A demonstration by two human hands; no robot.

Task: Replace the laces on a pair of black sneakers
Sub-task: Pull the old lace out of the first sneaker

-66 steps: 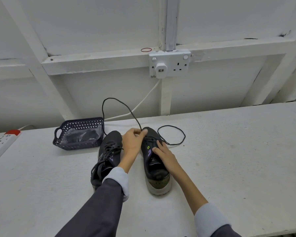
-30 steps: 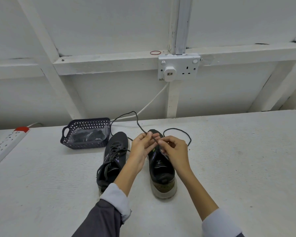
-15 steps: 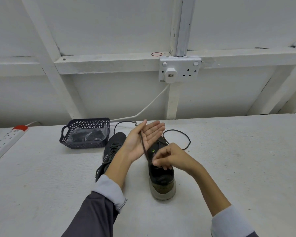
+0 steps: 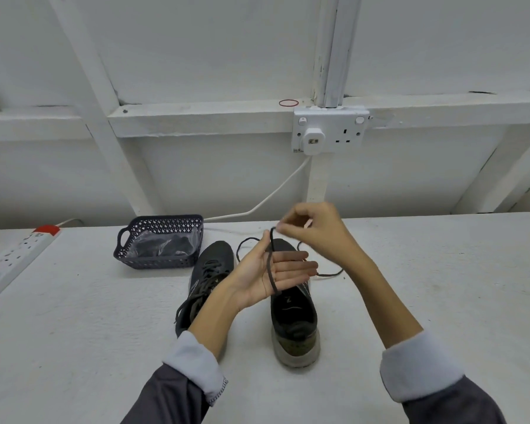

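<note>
Counter [image 4: 410, 286]: white, carrying both shoes.
Near shoe [image 4: 294, 319]: black, heel toward the camera, just right of the laced shoe [image 4: 210, 270].
Left hand [image 4: 257, 276]: palm up above the near shoe, fingers [image 4: 300, 266] straight and held together.
Lace [image 4: 269, 270]: dark, draped across the left palm; its far part loops on the counter beyond the shoes.
Right hand [image 4: 318, 231]: raised, thumb and forefinger pinching the lace's upper end.
Basket [image 4: 153, 261]: dark, behind the laced shoe, holding a plastic bag.
Socket [image 4: 331, 130]: on the wall.
</note>
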